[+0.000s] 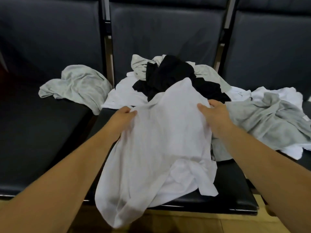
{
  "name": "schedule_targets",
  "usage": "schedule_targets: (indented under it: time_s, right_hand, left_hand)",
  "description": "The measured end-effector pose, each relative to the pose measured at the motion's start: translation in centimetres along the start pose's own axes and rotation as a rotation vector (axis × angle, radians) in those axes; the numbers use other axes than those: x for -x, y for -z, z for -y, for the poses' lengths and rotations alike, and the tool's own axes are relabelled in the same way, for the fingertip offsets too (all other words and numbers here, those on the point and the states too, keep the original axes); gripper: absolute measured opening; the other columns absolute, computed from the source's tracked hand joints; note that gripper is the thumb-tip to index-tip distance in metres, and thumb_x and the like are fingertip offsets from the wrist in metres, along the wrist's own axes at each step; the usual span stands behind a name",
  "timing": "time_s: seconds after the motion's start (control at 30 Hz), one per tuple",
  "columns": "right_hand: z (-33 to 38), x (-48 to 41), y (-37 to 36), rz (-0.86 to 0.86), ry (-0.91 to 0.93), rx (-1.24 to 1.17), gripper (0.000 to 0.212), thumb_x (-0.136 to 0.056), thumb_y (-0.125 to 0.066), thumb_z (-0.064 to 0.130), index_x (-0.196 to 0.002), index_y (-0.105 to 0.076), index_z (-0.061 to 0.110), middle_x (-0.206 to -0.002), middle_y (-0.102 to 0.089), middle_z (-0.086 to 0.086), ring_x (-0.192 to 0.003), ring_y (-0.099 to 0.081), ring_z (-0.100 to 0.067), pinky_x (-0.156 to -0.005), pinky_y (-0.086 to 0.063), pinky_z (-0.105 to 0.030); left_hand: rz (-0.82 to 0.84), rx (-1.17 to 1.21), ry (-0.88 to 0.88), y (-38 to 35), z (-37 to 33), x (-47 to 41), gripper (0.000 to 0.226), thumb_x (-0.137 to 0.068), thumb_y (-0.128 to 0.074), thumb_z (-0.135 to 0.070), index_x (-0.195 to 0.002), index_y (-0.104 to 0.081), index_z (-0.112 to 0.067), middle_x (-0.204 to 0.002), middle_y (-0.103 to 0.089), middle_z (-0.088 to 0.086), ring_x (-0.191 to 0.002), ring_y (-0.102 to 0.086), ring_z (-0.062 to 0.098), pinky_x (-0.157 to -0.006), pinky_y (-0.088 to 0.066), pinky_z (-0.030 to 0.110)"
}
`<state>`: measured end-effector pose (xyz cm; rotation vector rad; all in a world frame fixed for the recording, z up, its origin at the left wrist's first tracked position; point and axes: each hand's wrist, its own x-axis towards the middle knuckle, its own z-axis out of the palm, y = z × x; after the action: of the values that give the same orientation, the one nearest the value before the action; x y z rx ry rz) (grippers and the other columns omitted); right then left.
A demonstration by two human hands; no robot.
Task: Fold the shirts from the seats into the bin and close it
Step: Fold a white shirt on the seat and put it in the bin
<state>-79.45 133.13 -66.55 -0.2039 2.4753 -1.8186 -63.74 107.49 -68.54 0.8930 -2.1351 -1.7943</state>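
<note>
White shirt (159, 140) drapes over the near edge of the middle seat (235, 190), my left hand (125, 115) and right hand (213, 113) each pinching its far end, left and right, so its length runs from my grip straight back toward me, pile (168, 76) just beyond.

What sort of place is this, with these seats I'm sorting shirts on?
Most likely a waiting area or lobby, not a home: dark padded seats stand in a joined row, metal posts between their backrests, over a pale tan floor. The held white shirt drapes over the middle seat's front edge.
</note>
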Motion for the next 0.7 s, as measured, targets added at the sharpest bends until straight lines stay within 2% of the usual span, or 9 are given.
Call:
schedule_targets:
  time_s: [0.07,0.13,0.23,0.3,0.4,0.47,0.53,0.6,0.7]
  right_hand:
    - [0.2,0.2,0.7,-0.012,-0.031,-0.061,0.037,-0.091,-0.068,0.031,-0.096,-0.063,-0.005,-0.094,-0.068,-0.024,-0.076,-0.061,-0.026,-0.087,-0.055,-0.052]
    - [0.7,0.7,1.3,-0.039,-0.014,-0.100,0.044,-0.091,-0.066,0.033,-0.091,-0.057,-0.010,-0.083,-0.059,-0.030,-0.070,-0.051,-0.022,-0.072,-0.054,-0.052]
    - [1.7,1.8,1.9,-0.064,0.066,-0.136,0.043,-0.095,-0.062,0.029,-0.063,-0.042,0.007,-0.061,-0.032,-0.006,-0.059,-0.031,-0.018,-0.058,-0.029,-0.032]
    - [2.6,2.6,2.7,-0.079,0.133,-0.121,0.043,-0.095,-0.060,0.027,-0.066,-0.041,0.002,-0.059,-0.026,0.003,-0.058,-0.025,-0.014,-0.057,-0.025,-0.030]
    - [4.6,3.4,4.3,-0.091,0.099,-0.275,0.028,-0.093,-0.062,0.026,-0.079,-0.055,0.003,-0.068,-0.043,0.000,-0.065,-0.042,-0.013,-0.062,-0.037,-0.028]
    - [5.7,3.8,5.4,0.065,-0.098,-0.566,0.022,-0.091,-0.065,0.020,-0.100,-0.065,0.000,-0.097,-0.069,-0.006,-0.090,-0.067,-0.018,-0.083,-0.054,-0.032]
    - [6.6,4.6,6.2,0.264,-0.262,-0.692,0.036,-0.091,-0.063,0.013,-0.124,-0.063,-0.001,-0.120,-0.070,-0.014,-0.110,-0.069,-0.028,-0.096,-0.054,-0.041]
    - [6.8,5.4,6.8,0.379,-0.378,-0.597,0.032,-0.094,-0.060,0.013,-0.124,-0.064,0.002,-0.118,-0.071,-0.014,-0.108,-0.069,-0.028,-0.092,-0.055,-0.041]
    - [6.5,6.5,7.5,0.472,-0.489,-0.471,0.030,-0.094,-0.063,0.016,-0.121,-0.067,0.004,-0.117,-0.072,-0.013,-0.109,-0.068,-0.028,-0.082,-0.058,-0.039]
  left_hand:
    - [0.110,0.354,0.112,1.1,-0.8,1.1,0.020,-0.099,-0.056,-0.015,-0.116,-0.063,-0.006,-0.119,-0.069,0.011,-0.114,-0.064,0.029,-0.102,-0.048,0.040]
    - [0.148,0.574,0.180,2.0,-1.7,2.3,0.035,-0.094,-0.053,0.000,-0.127,-0.060,-0.007,-0.125,-0.069,0.014,-0.116,-0.066,0.031,-0.103,-0.049,0.044]
    - [0.127,0.687,0.198,2.4,-3.2,4.0,0.045,-0.090,-0.041,0.011,-0.129,-0.059,-0.003,-0.125,-0.069,0.017,-0.114,-0.067,0.031,-0.098,-0.052,0.041]
    - [0.073,0.737,0.220,2.6,-4.1,5.1,0.047,-0.089,-0.037,0.014,-0.128,-0.058,-0.001,-0.129,-0.066,0.017,-0.117,-0.065,0.031,-0.097,-0.053,0.038]
    - [0.104,0.835,0.243,3.0,-5.8,6.9,0.044,-0.092,-0.040,0.007,-0.131,-0.058,0.000,-0.131,-0.065,0.019,-0.118,-0.064,0.031,-0.096,-0.053,0.038]
    - [0.174,0.843,0.267,3.0,-6.6,8.1,0.039,-0.096,-0.051,-0.008,-0.134,-0.059,-0.002,-0.134,-0.063,0.019,-0.123,-0.062,0.031,-0.101,-0.050,0.042]
    - [0.272,0.719,0.322,3.0,-6.9,9.6,0.037,-0.097,-0.060,-0.022,-0.130,-0.063,-0.006,-0.129,-0.067,0.017,-0.123,-0.063,0.030,-0.102,-0.050,0.044]
    - [0.315,0.564,0.378,2.9,-6.7,10.6,0.034,-0.095,-0.064,-0.021,-0.126,-0.067,-0.007,-0.126,-0.069,0.016,-0.120,-0.064,0.029,-0.099,-0.053,0.044]
    - [0.236,0.486,0.345,3.5,-6.9,11.9,0.030,-0.096,-0.063,-0.017,-0.123,-0.067,-0.005,-0.118,-0.072,0.016,-0.112,-0.067,0.030,-0.093,-0.053,0.045]
